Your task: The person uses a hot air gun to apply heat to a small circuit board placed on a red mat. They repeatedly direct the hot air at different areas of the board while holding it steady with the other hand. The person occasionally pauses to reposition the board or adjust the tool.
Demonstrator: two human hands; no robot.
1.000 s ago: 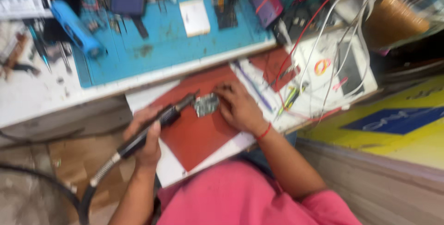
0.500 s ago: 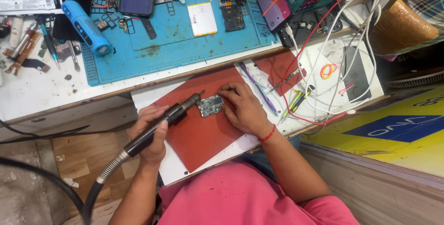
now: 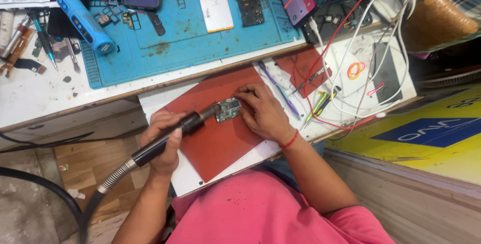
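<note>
The circuit board (image 3: 228,109) lies on the mat (image 3: 215,146), hot-air handle (image 3: 165,141) left of it, tweezers (image 3: 313,77) right.

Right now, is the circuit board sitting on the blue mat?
No, the circuit board lies on the red mat, held by the right hand, while the blue mat is farther back.

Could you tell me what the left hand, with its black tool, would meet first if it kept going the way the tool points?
The left hand aims the black hot-air handpiece up-right; first in line is the small green circuit board, with the right hand's fingers just beyond. The nozzle's height above it is unclear.
</note>
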